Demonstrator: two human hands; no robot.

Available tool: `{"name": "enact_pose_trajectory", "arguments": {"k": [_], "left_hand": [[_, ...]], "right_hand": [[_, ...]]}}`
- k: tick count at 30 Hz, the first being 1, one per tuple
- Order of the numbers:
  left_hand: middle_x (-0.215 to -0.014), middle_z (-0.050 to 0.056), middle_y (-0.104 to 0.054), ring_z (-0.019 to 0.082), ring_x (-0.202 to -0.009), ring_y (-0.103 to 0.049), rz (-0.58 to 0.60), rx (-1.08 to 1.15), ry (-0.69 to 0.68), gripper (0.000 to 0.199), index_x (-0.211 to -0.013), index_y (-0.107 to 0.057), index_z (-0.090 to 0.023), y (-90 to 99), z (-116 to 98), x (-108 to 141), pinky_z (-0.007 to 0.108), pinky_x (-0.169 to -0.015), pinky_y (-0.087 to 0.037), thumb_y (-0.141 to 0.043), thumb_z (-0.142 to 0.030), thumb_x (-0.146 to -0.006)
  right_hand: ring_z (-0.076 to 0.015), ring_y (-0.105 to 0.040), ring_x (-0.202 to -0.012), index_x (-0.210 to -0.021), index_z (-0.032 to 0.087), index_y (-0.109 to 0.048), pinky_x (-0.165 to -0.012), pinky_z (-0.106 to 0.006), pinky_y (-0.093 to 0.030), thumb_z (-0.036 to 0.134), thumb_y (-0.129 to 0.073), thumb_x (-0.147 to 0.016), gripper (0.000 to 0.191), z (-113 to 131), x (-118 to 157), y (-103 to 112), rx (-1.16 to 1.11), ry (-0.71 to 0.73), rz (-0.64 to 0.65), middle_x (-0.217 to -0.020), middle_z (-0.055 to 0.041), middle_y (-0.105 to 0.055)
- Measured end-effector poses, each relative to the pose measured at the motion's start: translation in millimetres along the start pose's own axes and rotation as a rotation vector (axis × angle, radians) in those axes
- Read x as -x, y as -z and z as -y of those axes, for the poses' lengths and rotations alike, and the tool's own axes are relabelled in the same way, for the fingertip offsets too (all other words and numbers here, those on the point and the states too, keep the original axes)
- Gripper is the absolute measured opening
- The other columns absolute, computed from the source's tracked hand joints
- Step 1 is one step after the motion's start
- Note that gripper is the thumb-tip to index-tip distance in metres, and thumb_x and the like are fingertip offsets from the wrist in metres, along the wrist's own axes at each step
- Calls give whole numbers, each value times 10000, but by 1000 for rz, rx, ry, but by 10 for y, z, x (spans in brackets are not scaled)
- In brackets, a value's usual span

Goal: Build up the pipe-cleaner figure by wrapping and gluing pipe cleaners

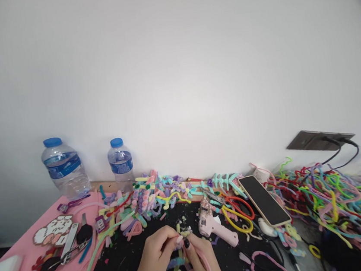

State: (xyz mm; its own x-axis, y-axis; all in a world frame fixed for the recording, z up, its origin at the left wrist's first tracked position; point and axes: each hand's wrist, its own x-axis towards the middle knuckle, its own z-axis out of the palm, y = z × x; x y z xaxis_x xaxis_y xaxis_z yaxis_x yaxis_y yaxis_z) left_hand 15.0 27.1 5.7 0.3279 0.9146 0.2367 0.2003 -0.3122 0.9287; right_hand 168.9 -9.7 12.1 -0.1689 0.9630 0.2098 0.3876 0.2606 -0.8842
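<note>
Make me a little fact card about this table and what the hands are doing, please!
left hand: pinching a fuzzy craft
right hand: on the same craft
glue gun: pink, beside right hand
bottles: two, blue caps, by the wall
phone: dark screen
fuzzy stems: big colourful pile, far right

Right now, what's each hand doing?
Left hand: closed, pinching pink fuzzy stem.
Right hand: closed on the same piece, beside the fingertips opposite.
</note>
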Motion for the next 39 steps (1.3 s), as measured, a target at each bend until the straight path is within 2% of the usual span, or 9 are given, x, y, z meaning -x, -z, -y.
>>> {"name": "enact_pose_trajectory", "arguments": {"k": [4, 9, 12, 16, 20, 24, 28, 33, 39], "left_hand": [[-532, -56, -396, 73, -441, -324, 17, 258, 221, 377, -640, -457, -169, -70, -5, -18, 195, -437, -248, -468, -453, -888], [-510, -74, -402, 45, -379, -226, 93, 520, 366, 415, -661, -429, -176, -134, -10, -51, 186, -388, -147, -493, -543, -843], [-533, -67, -428, 47, -378, -272, 128, 481, 315, 398, -678, -449, -169, -113, -37, -49, 189, -405, -203, -466, -517, -871], [-535, -66, -369, 87, -456, -360, 142, 195, 154, 344, -734, -514, -166, -25, -106, -25, 205, -481, -295, -408, -432, -925], [-690, -9, -499, 130, -633, -469, 125, -29, -8, 278, -746, -541, -166, 35, -159, -28, 226, -598, -357, -407, -323, -932], [-673, -13, -479, 130, -624, -453, 126, -103, -84, 267, -708, -508, -169, 25, -148, -76, 233, -603, -346, -389, -263, -928], [-590, -41, -383, 111, -562, -386, 141, -59, -9, 328, -618, -411, -174, -5, -124, -171, 223, -546, -303, -395, -289, -925], [-529, -70, -385, 78, -419, -330, 347, 205, 189, 345, -673, -412, -181, 3, -107, -308, 203, -438, -252, -382, -409, -931], [-603, -46, -434, 78, -466, -352, 417, 195, 133, 330, -739, -507, -155, 88, -93, -360, 208, -473, -269, -406, -407, -927]], "right_hand": [[-115, -385, -523, -700, 195, -456, -487, -228, -325, 457, -292, -961, 405, -4, 1, -31, 23, -25, 46, -613, 19, -408], [-100, -341, -521, -660, 196, -387, -487, -229, -282, 429, -302, -964, 392, 27, 19, -3, 16, -95, 72, -600, 32, -385], [-98, -302, -512, -615, 196, -348, -483, -239, -251, 423, -307, -959, 415, 20, 22, 35, -34, -98, 15, -558, 38, -362], [-114, -318, -497, -576, 208, -348, -487, -265, -249, 396, -334, -950, 419, -2, 35, 62, -69, -122, -104, -537, 25, -366], [-132, -337, -477, -543, 219, -374, -482, -285, -246, 383, -372, -934, 423, 42, 30, 44, -115, -169, -110, -508, 11, -377], [-130, -319, -457, -516, 224, -378, -474, -284, -237, 413, -392, -915, 442, 101, -2, 20, -195, -208, -107, -484, 13, -368], [-127, -316, -460, -513, 220, -392, -474, -277, -230, 400, -414, -903, 429, 117, -29, 33, -237, -242, -100, -492, 20, -357], [-131, -318, -470, -516, 222, -408, -476, -281, -231, 387, -414, -899, 417, 90, -54, 92, -232, -254, -161, -497, 20, -353], [-119, -332, -474, -507, 208, -418, -477, -262, -256, 419, -380, -922, 466, -4, -68, 111, -216, -264, -165, -493, 35, -349]]}}
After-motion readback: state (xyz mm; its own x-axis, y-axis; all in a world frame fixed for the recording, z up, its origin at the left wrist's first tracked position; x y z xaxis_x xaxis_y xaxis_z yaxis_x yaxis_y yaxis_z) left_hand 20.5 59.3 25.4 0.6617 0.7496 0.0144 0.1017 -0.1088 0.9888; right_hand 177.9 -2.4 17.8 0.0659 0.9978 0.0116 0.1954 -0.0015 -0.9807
